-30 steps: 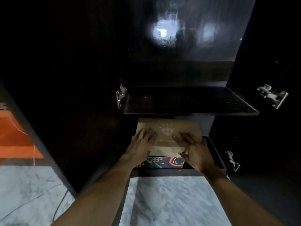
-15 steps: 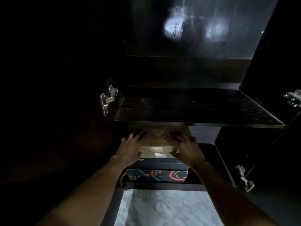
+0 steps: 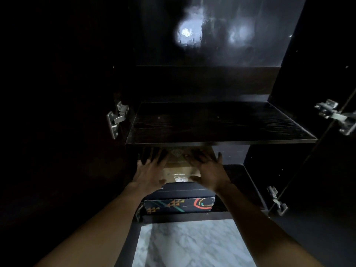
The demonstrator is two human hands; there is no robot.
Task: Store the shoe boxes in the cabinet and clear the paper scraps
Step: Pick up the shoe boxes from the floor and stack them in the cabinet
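A brown cardboard shoe box (image 3: pixel 178 166) lies on a dark shoe box with coloured patterns (image 3: pixel 179 206) in the lower compartment of a dark cabinet (image 3: pixel 221 122). My left hand (image 3: pixel 149 173) lies flat on the brown box's left side, fingers spread. On the box's right side rests my right hand (image 3: pixel 207 170), also flat with fingers spread. The far part of the brown box is hidden under the shelf above. No paper scraps are in view.
An empty dark shelf (image 3: pixel 269 132) juts out just above the hands. Metal hinges (image 3: pixel 116 117) show on the left wall, with more hinges (image 3: pixel 336 114) on the open right door. Marble floor (image 3: pixel 192 245) lies below the cabinet.
Both hands have pushed the brown box deeper into the lower compartment, so less of it shows below the shelf. The view has moved closer and slightly up.
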